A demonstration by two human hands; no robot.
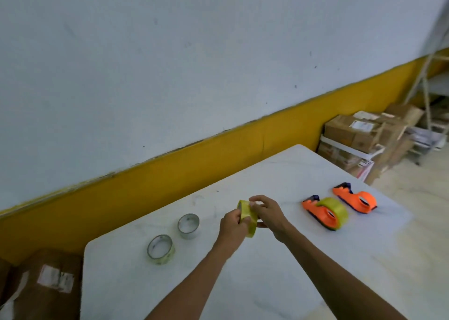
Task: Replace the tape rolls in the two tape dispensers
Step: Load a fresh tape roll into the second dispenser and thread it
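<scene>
yellow tape roll (247,219) was held above white table (267,271), left hand (233,225) and right hand (268,212) both gripping it. near orange dispenser (323,214) carried yellow roll; far orange dispenser (356,198) sat without tape. two near-spent rolls (170,238) lay left.

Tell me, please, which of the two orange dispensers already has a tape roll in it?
The nearer dispenser, closer to the hands, carries a yellow roll. The farther dispenser shows only its bare orange hub.

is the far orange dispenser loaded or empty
Empty: the far dispenser shows a bare orange hub, while the near dispenser carries a yellow roll.
</scene>
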